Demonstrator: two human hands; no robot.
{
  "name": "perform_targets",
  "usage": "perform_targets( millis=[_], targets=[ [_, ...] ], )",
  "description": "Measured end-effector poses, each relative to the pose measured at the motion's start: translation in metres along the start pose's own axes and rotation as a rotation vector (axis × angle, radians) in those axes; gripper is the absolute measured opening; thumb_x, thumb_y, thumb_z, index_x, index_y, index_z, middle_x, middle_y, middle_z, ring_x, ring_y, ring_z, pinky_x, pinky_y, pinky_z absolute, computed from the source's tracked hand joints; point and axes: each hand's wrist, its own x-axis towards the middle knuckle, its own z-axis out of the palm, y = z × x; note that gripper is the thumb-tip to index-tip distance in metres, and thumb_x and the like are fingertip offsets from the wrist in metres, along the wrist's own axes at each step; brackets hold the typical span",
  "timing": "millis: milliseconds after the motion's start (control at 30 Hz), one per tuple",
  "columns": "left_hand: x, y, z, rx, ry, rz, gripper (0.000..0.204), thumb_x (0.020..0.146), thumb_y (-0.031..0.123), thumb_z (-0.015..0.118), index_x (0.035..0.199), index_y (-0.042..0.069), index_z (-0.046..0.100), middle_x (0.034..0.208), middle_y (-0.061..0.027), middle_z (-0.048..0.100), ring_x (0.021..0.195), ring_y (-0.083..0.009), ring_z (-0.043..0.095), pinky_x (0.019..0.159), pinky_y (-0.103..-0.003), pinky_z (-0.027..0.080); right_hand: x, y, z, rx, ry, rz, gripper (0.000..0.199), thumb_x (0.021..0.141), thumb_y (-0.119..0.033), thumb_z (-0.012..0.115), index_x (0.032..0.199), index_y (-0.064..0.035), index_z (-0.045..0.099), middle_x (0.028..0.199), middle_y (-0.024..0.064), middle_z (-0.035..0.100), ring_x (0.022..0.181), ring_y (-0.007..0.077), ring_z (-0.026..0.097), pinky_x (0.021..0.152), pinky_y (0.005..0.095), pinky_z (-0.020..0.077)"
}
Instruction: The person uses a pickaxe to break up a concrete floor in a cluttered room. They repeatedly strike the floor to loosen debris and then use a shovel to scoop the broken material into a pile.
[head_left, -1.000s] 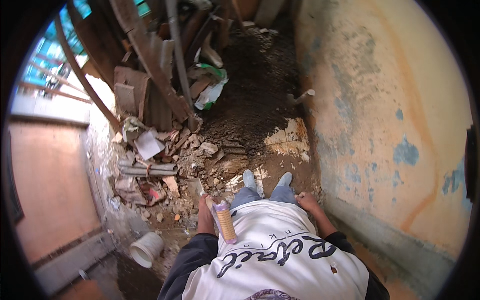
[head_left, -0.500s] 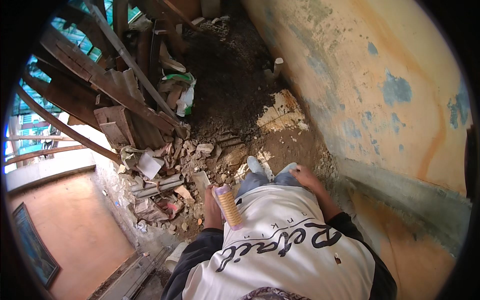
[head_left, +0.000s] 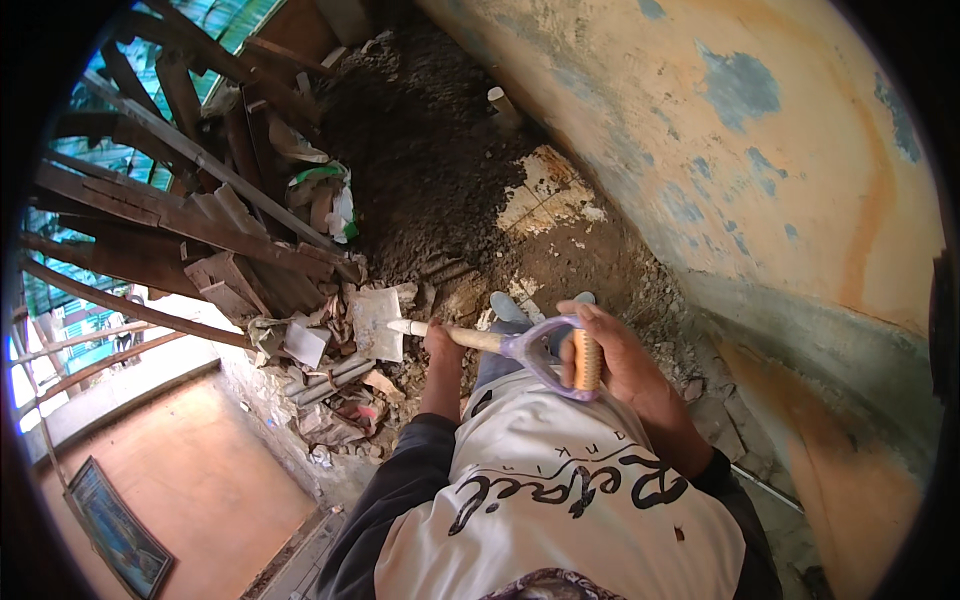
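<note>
I hold a shovel crosswise in front of my waist. My left hand (head_left: 441, 341) is closed round its pale wooden shaft (head_left: 474, 338), near the blade end. My right hand (head_left: 612, 358) wraps the ribbed tan grip of the purple D-shaped handle (head_left: 530, 349), with fingertips showing through the opening. To the left of my left hand is the light grey blade (head_left: 376, 323), held over the rubble, its face turned up and bare of any load. My feet, in pale grey footwear (head_left: 506, 304), stand on the dirt just beyond the shaft.
Broken wooden beams (head_left: 190, 215) lean in a heap at the left. Rubble and torn sacking (head_left: 330, 420) lie below them. Dark soil (head_left: 420, 150) covers the floor ahead, with a short white pipe (head_left: 498, 97) beside the peeling wall (head_left: 640, 130) on the right.
The shovel has swung from pointing toward me to lying crosswise, its handle now on the right. My right hand has come up from my thigh and taken hold of the handle.
</note>
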Motion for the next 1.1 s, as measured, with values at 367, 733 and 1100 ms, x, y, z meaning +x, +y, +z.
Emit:
perform_targets(
  millis=[367, 733, 1100],
  targets=[
    [-0.029, -0.058, 0.081, 0.124, -0.269, -0.132, 0.013, 0.09, 0.01, 0.057, 0.086, 0.008, 0.044, 0.068, -0.0047, 0.044, 0.056, -0.02, 0.047, 0.052, -0.036, 0.049, -0.056, 0.042, -0.093, 0.104, 0.662, -0.006, 0.033, 0.096, -0.042, 0.057, 0.107, -0.0115, 0.052, 0.061, 0.0011, 0.048, 0.048, 0.0135, 0.049, 0.045, 0.0302, 0.0434],
    [0.043, -0.175, 0.121, 0.584, -0.335, -0.459, 0.009, 0.095, 0.011, 0.057, 0.098, 0.004, 0.051, 0.069, -0.0058, 0.048, 0.055, -0.0206, 0.05, 0.053, -0.036, 0.051, -0.041, 0.109, -0.12, 0.195, 1.194, -0.044, 0.026, 0.096, -0.028, 0.055, 0.107, -0.0046, 0.062, 0.068, 0.0057, 0.053, 0.054, 0.017, 0.053, 0.05, 0.0314, 0.0437],
    [0.034, -0.325, 0.151, 0.862, -0.291, -0.592, 0.011, 0.092, 0.009, 0.06, 0.089, 0.001, 0.054, 0.067, -0.0076, 0.051, 0.054, -0.0213, 0.053, 0.049, -0.037, 0.051, -0.051, 0.125, -0.178, -0.977, 1.406, 0.039, 0.031, 0.089, -0.02, 0.056, 0.113, -0.0016, 0.06, 0.097, 0.0118, 0.064, 0.084, 0.027, 0.063, 0.075, 0.0381, 0.0492]
  ],
)
